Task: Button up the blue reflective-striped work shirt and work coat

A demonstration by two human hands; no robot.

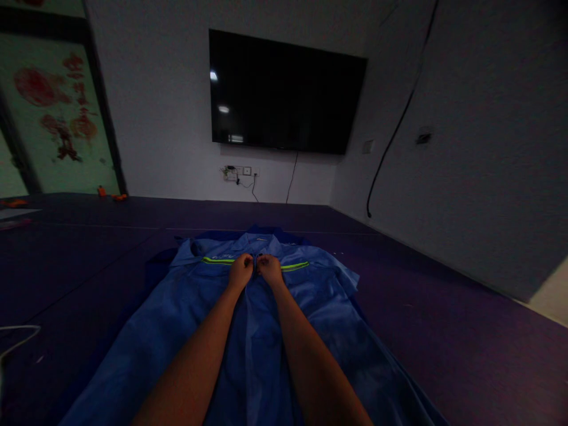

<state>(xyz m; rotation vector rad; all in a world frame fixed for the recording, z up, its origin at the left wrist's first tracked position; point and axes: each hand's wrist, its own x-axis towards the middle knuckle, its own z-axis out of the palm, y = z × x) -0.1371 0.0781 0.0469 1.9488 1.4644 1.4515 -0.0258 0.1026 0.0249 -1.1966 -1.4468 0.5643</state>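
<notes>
A blue short-sleeved shirt point(177, 313) with yellow-green chest stripes lies spread on the floor, its collar pointing away from me. At the upper front opening, my left hand point(242, 271) pinches the fabric edge just left of the middle. Close beside it, my right hand point(270, 269) grips the edge on the other side, fingers curled. Only a small gap separates the hands. Whether a button sits between the fingers is too dark and small to make out. Darker blue cloth point(160, 260) shows beneath the shirt.
Purple floor point(444, 331) surrounds the shirt. On the far wall hangs a black television point(284, 94), with sockets and cords point(239, 173) below. A dark cable point(394, 130) runs down the right wall. A white cord point(20, 328) lies at left, and orange items point(119, 197) rest near the glass door point(57, 112).
</notes>
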